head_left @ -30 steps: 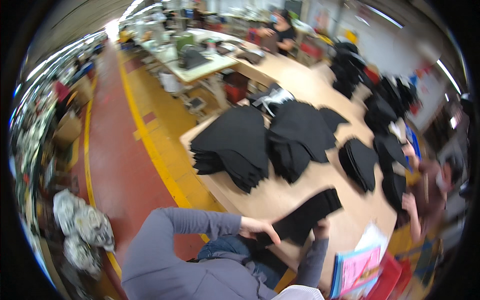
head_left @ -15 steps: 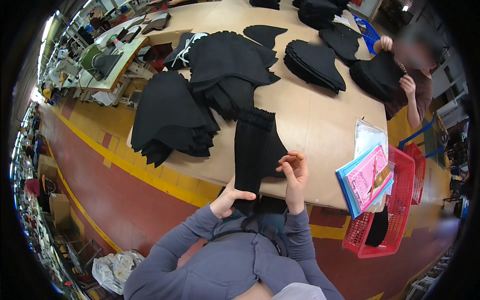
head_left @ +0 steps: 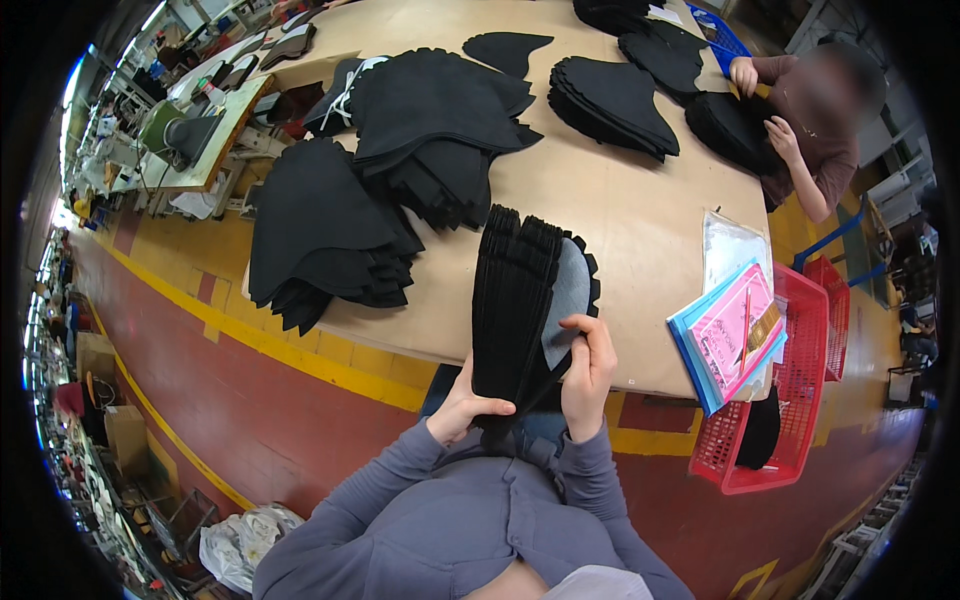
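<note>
Holding a thick, fanned stack of black pieces (head_left: 510,300) above the middle of the table's (head_left: 645,240) near edge, close in front of the body. Gripping its lower left side with the left hand (head_left: 465,405), laying the thumb across the front. Touching the grey face (head_left: 569,290) of a scallop-edged piece on the stack's right side with the bent fingers of the right hand (head_left: 588,375); not being able to tell a pinch from a light touch there.

Facing a large black pile (head_left: 320,225) at the surface's near left corner, with a second large pile (head_left: 430,115) touching it farther along the left edge. Showing a scalloped pile (head_left: 612,105) beyond the stack, toward the right edge. Including a co-worker (head_left: 825,165) in brown at the right edge, with both hands at another black pile (head_left: 730,130). Having pink and blue folders (head_left: 725,350) overlapping at the near right corner, with a red basket (head_left: 715,450) just outside it. Looking past the left edge to a green and dark machine (head_left: 180,132) on a separate bench.
</note>
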Tool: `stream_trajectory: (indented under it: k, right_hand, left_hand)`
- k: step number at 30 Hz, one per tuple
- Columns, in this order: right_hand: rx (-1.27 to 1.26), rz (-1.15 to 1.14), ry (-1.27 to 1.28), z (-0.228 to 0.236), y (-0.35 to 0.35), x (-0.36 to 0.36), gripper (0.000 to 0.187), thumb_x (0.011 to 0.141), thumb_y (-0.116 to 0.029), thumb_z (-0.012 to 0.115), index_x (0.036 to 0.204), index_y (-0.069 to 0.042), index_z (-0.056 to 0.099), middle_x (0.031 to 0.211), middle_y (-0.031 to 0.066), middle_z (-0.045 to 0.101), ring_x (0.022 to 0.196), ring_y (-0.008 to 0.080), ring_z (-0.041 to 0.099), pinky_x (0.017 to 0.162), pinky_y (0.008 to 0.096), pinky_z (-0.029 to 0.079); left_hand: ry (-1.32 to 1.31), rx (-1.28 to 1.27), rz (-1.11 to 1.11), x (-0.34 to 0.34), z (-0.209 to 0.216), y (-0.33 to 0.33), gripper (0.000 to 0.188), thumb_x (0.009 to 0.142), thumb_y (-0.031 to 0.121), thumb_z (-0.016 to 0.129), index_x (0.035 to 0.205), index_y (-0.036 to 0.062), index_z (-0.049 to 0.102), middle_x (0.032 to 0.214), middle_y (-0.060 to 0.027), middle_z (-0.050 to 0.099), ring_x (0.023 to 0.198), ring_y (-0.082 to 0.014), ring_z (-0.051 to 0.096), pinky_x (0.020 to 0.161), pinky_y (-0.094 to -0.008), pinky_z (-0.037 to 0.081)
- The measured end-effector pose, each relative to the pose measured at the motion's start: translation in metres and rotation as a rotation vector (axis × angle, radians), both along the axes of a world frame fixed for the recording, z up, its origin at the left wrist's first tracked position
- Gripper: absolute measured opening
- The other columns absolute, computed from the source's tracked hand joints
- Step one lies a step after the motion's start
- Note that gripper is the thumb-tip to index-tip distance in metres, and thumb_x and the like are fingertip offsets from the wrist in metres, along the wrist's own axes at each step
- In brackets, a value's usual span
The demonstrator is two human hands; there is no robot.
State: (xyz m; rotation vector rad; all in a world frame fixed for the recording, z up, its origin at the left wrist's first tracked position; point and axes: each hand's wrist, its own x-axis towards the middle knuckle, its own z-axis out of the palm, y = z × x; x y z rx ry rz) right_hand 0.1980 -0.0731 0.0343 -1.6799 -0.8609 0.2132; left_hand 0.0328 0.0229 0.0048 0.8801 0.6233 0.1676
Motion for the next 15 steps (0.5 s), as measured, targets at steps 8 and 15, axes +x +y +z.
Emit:
stream_trajectory:
  k: [8, 15]
  right_hand:
    - [0.029, -0.017, 0.138, 0.016, 0.008, -0.011, 0.037, 0.082, -0.013, 0.071, 0.111, 0.002, 0.055, 0.104, 0.0131, 0.059, 0.095, 0.0248, 0.058, 0.082, 0.0317, 0.045]
    - [0.093, -0.198, -0.366, -0.001, 0.013, -0.010, 0.047, 0.081, 0.010, 0.045, 0.125, -0.006, 0.042, 0.129, 0.0180, 0.056, 0.142, 0.0325, 0.028, 0.115, 0.0534, 0.019]
  left_hand:
    - [-0.032, -0.031, 0.022, 0.000, -0.001, -0.002, 0.109, 0.063, 0.005, 0.083, 0.151, 0.0073, 0.019, 0.145, -0.0091, 0.038, 0.134, -0.0209, 0.038, 0.111, -0.0345, 0.031]
    - [-0.045, -0.029, 0.059, -0.001, -0.006, -0.004, 0.102, 0.065, 0.009, 0.084, 0.147, 0.0048, 0.023, 0.140, -0.0102, 0.042, 0.130, -0.0214, 0.042, 0.109, -0.0346, 0.033]
